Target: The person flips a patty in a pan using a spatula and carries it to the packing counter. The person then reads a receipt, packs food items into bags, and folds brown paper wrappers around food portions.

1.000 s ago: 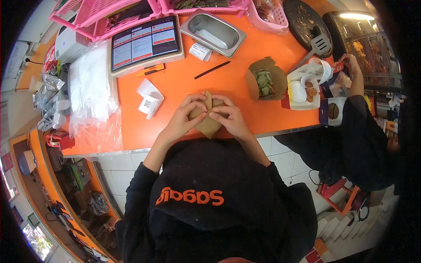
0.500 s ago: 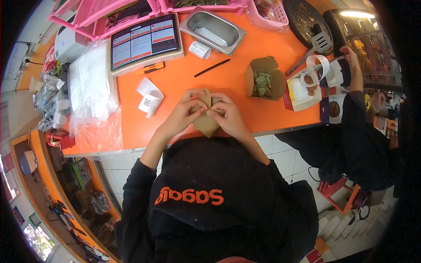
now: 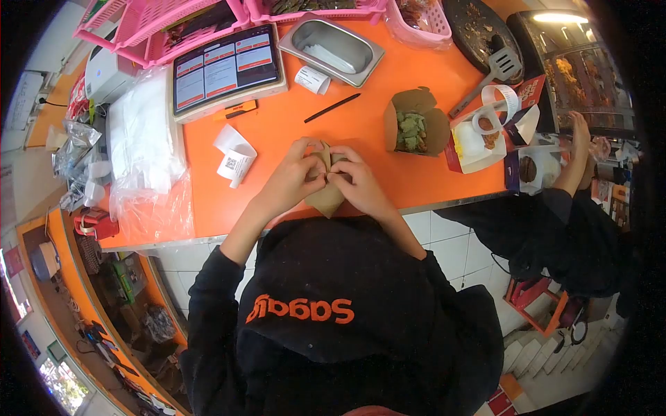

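Near the front edge of the orange table I hold a small brown paper food box with both hands. My left hand grips its left side, fingers bent round the upper flaps. On the other side my right hand pinches the flaps, its fingertips close to those of the left. The fingers cover most of the top, and what is inside is hidden. To the right stands an open brown box with green leaves in it.
Left are a curled receipt, clear plastic bags and a tablet. Behind are a black stick and a steel tray. A white-and-red box and spatula lie right. A co-worker's arm reaches in there.
My hands stay on the brown box with only slight finger movement. The co-worker's arm has shifted right, and a red printed flap now shows by the white-and-red box.
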